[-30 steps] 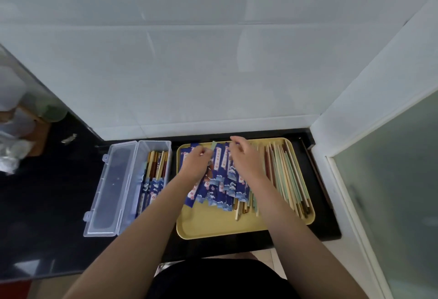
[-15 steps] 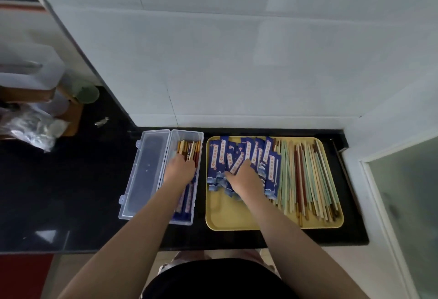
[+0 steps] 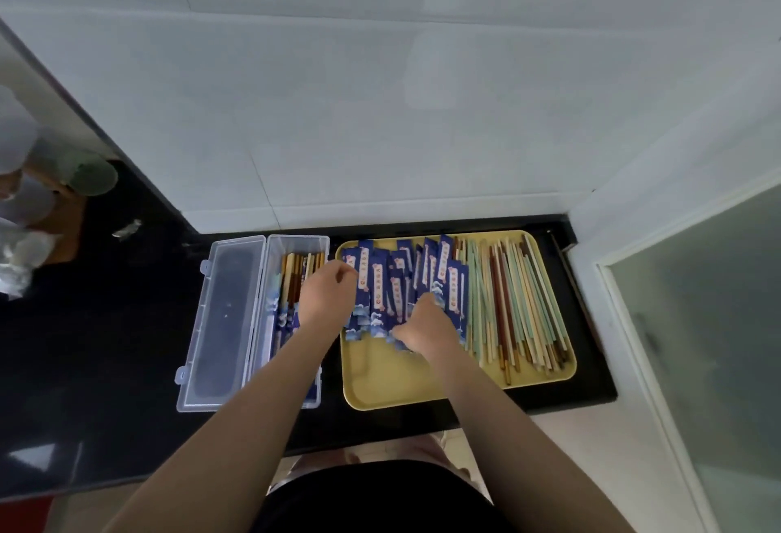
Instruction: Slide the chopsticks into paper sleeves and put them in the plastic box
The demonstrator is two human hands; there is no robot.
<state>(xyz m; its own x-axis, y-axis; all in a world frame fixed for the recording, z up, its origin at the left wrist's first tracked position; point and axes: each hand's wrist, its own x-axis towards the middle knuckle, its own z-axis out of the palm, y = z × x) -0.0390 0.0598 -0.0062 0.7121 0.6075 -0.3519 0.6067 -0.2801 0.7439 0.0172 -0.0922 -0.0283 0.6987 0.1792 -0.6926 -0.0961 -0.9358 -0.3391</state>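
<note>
A clear plastic box (image 3: 322, 245) stands open on the black counter, with its lid (image 3: 224, 321) folded out to the left. Several sleeved chopsticks (image 3: 289, 283) lie inside it. To its right, a yellow tray (image 3: 393, 384) holds a pile of blue paper sleeves (image 3: 372, 279) and a row of several bare chopsticks (image 3: 515, 300) in green, cream and brown. My left hand (image 3: 329, 295) hovers over the gap between box and tray, fingers loosely curled and holding nothing. My right hand (image 3: 427, 325) rests on the sleeve pile and pinches a blue sleeve near its lower end.
White tiled walls (image 3: 380, 131) close in the counter at the back and right. A frosted glass door (image 3: 697, 342) stands at the right. Cups and a plastic bag (image 3: 25, 253) sit far left on the black counter (image 3: 105, 342).
My left hand has left the box and moved right towards the tray's edge. My right hand stays on the sleeve pile, a little lower and nearer me.
</note>
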